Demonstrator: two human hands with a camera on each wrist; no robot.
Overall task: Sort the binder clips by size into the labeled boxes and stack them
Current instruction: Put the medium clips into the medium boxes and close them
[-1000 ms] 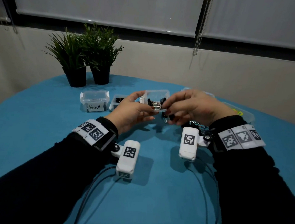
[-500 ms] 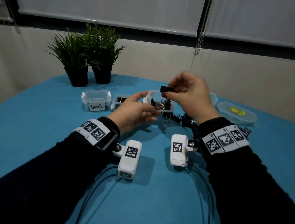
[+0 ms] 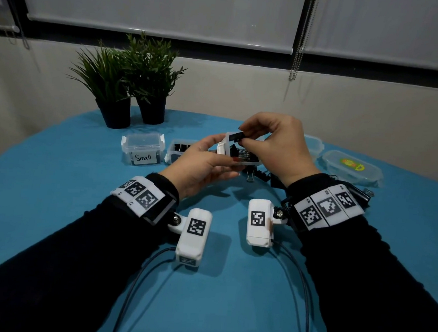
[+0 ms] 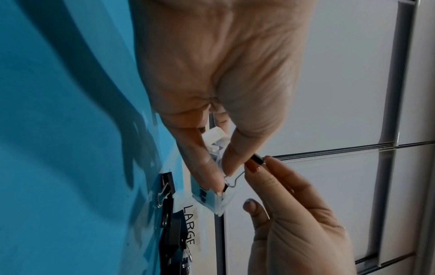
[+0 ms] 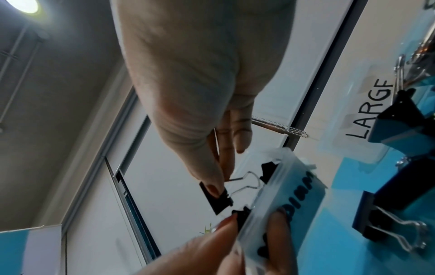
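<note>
Presently, nearest the person, the left hand [image 3: 202,164] grips the medium box [image 5: 286,201], lifted off the blue worktop [image 3: 52,205], thumb and fingers curled round its wall. Just above its open top, the right hand [image 3: 274,144] pinches a binder clip [image 3: 237,136] by its black body. The clip is judged light, stiff and springy; its wire handles would pivot, so the folded steel body is the sounder hold. Loose clips [image 3: 260,174] lie beneath. Beyond stand the closed small box [image 3: 142,148] and the plants [image 3: 130,80].
</note>
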